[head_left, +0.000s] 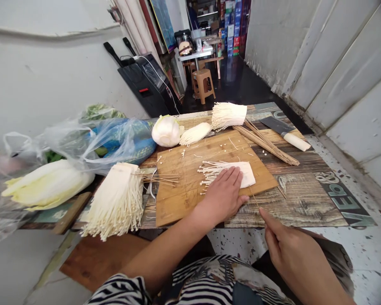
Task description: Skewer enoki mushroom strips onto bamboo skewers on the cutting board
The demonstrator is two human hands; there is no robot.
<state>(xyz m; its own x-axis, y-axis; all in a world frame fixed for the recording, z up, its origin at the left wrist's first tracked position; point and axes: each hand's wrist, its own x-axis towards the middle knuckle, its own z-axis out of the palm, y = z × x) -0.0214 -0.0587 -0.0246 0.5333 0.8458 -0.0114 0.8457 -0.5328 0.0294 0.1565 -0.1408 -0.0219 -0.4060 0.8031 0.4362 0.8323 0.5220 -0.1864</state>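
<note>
My left hand (224, 192) lies flat on a small bunch of enoki mushrooms (248, 173), pressing it against the wooden cutting board (174, 199). The caps point left and the pale cut base faces right. In my right hand (284, 239) a thin bamboo skewer (254, 197) is pinched, its far end at the lower edge of the enoki base. Whether the tip is inside the bunch I cannot tell. A stack of enoki on skewers (116, 199) lies left of the board, its skewer ends reaching over the board.
Behind the board are a cabbage (166, 131), a loose enoki piece (196, 133), a larger enoki bunch (229, 115), a bundle of skewers (266, 146) and a cleaver (284, 132). Napa cabbage (51, 183) and plastic bags (123, 137) crowd the left side.
</note>
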